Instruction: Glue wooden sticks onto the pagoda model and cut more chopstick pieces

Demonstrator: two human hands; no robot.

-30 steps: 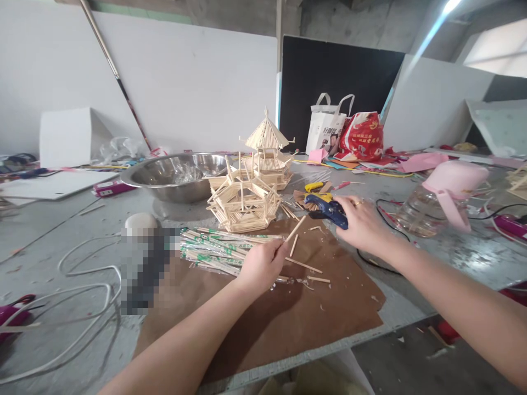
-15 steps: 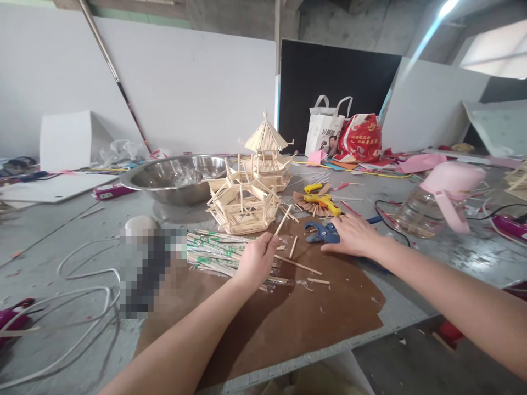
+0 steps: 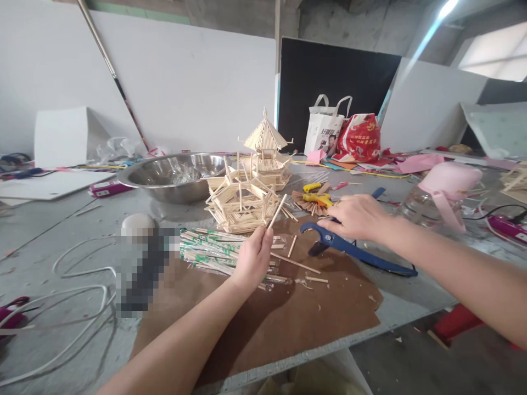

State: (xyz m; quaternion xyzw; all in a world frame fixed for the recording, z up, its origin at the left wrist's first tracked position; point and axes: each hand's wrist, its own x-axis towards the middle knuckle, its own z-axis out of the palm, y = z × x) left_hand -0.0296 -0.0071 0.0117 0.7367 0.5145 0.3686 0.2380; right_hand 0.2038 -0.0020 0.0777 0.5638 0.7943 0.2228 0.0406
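Now, across the grey table (image 3: 82, 225), a brown sheet (image 3: 288, 323) lies along the near edge, a steel basin (image 3: 173, 192) beyond it, and an unroofed stick frame (image 3: 239, 224) before a roofed stick pavilion (image 3: 264, 136). Wrapped chopsticks (image 3: 214, 247) lie on the sheet. Over right, a blue hand cutter (image 3: 358, 252), handles spread, under the right hand (image 3: 356, 216), fingers half-curled; how firm that hold is, I can't tell. And the left hand (image 3: 252, 257), closed, grips one bare wooden stick (image 3: 279, 209), tip angled up!
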